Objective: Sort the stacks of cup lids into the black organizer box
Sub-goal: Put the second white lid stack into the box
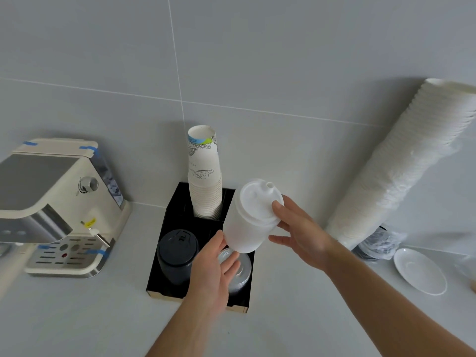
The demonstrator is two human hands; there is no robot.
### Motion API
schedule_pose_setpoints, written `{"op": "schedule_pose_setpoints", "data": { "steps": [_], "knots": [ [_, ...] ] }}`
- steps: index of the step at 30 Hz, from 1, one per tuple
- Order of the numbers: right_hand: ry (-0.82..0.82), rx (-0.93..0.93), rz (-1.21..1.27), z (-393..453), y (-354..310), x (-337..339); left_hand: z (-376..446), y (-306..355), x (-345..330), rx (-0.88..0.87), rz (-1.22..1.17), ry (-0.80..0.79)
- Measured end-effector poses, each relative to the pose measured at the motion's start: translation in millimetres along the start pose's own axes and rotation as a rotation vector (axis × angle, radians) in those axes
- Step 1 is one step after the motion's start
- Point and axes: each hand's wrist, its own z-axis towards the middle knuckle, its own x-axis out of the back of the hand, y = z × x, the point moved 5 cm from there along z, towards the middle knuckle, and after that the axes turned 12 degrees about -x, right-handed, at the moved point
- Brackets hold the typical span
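White lid stack (248, 220) tilts to 1 o'clock over organizer box (177, 207).
My right hand (301, 233) grips top; straight-fingered left hand (213, 269) props base.

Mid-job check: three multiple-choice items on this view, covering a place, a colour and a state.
1. Where in the black organizer box is the black lid stack? A front-left compartment; B back compartment; C front-right compartment.
2. The held lid stack is: A black; B white; C blue.
3. The held lid stack is: A seated in the box; B tilted above the box; C lying beside the box.
Key: 1 A, it fills that slot; 2 B, plainly white; 3 B, the right hand grips its top, the left hand touches its bottom.
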Motion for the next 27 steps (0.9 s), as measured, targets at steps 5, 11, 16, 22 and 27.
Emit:
{"op": "schedule_pose_setpoints", "data": {
  "steps": [5, 11, 16, 22, 27],
  "knots": [
    [0.052, -0.003, -0.015, 22, -20, 6, 26, 9, -10, 0.006, 0.033, -0.008],
    [0.099, -0.075, -0.051, 58, -40, 22, 63, 25, -28, 0.029, 0.133, -0.018],
    [0.042, -0.113, -0.024, 82, -40, 32, 91, 31, -43, -0.006, 0.184, -0.004],
    [0.109, -0.175, -0.013, 107, -33, 44, 108, 19, -59, 0.019, 0.209, -0.053],
    [0.14, -0.18, -0.017, 121, -33, 47, 123, 13, -64, 0.033, 0.249, -0.057]
  ]
}}
